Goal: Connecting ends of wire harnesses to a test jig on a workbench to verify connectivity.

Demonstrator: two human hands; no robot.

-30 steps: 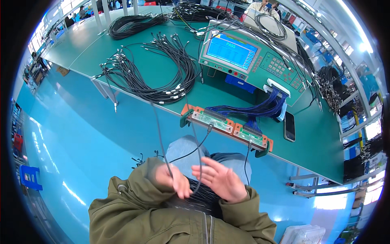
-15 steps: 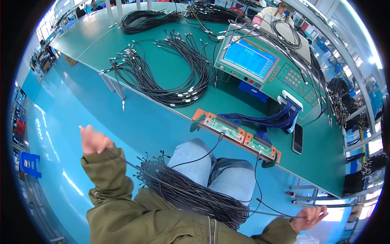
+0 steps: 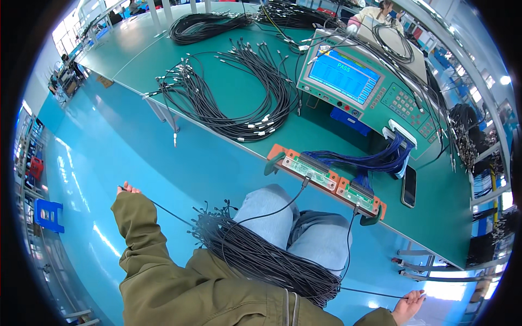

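Both my hands are closed, out to either side of my lap. My left hand grips a black cable, which runs into the bundle on my lap. At the lower right, my right hand pinches a black cable that leaves the bundle's other end. Whether these are one cable is hidden. The thick bundle of black cables lies across my thighs. In front of my knees, an orange test fixture with green circuit boards sits at the table edge, with two black cables plugged into its near side.
On the green table lie a curved bundle of black cables and a phone. A tester with a lit screen connects to the fixture through blue wires. A blue stool stands left; a person sits beyond.
My view has shifted slightly, moving the table rightward in the picture. My right hand has moved down and a little left. The loose cable strand near it no longer shows; the held cable looks straighter.
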